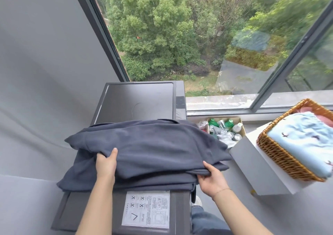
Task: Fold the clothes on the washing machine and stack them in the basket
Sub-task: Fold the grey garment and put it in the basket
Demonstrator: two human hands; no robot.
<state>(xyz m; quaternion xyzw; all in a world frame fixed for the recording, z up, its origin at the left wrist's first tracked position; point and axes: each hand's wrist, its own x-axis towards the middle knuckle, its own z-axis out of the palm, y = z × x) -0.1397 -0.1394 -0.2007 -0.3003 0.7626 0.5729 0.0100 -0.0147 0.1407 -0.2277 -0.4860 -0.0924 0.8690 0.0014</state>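
the left hand [105, 164] is gripping the near fold of the dark grey garment [149, 150], its fingers tucked out of sight under the cloth and the thumb lying on top. the right hand [211, 178] is pinching the garment's stacked lower right edges, the thumb pressing down on the fold and the fingers curling beneath; a thin bracelet is sitting on that wrist. the garment is a soft, matte, jersey-like cloth, folded over itself in thick layers with rounded edges, and it is lying across the flat top of the washing machine [137, 101], its left side drooping past the machine's edge. the machine's top is a smooth dark grey panel with a raised rim. nearer the person, a white rectangular sticker [146, 210] is showing four crosses, one tick mark and a drawing of a drum, with blocks of print too small to read. to the right, a woven wicker basket [275, 155], brown and coarse in texture, is standing on a plain white box [259, 169]; inside it a pale blue folded cloth [304, 141] with small dark bird shapes is lying on top, and something pink is peeking out behind it. between the machine and the box, an open cardboard carton [240, 124] is holding plastic bottles with green caps, their labels unreadable.
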